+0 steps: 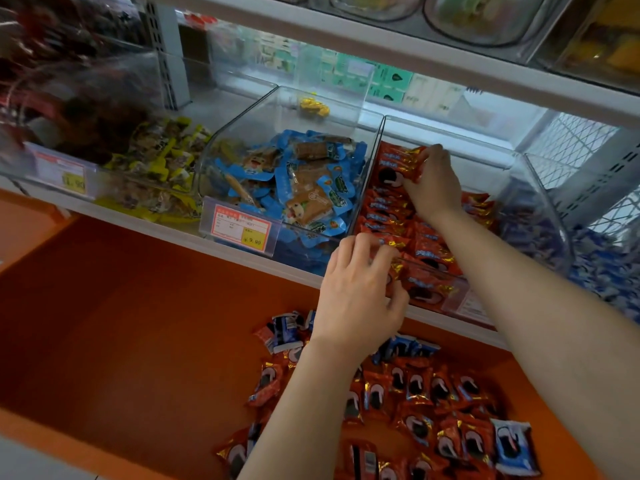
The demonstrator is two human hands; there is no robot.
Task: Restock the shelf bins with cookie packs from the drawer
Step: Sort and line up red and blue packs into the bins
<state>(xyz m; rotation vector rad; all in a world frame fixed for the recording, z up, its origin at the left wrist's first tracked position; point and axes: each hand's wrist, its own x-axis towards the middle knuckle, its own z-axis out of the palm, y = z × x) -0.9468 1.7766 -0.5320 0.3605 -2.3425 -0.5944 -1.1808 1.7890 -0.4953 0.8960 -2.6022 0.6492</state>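
A clear shelf bin (540, 188) at the right holds rows of red cookie packs (388, 209). My right hand (434, 185) reaches deep into this bin and pinches a red pack (405, 164) at the back. My left hand (356, 289) is at the bin's front edge, fingers curled round red packs (398, 268) there. Below, the open orange drawer (121, 323) holds several loose red cookie packs (426, 410) and a few blue ones (516, 445).
The middle bin (287, 98) holds blue-wrapped snacks with a price tag (240, 228) on its front. A left bin (149, 161) holds yellow-wrapped snacks. Blue packs (602, 268) fill a bin at far right. An upper shelf (415, 57) overhangs the bins.
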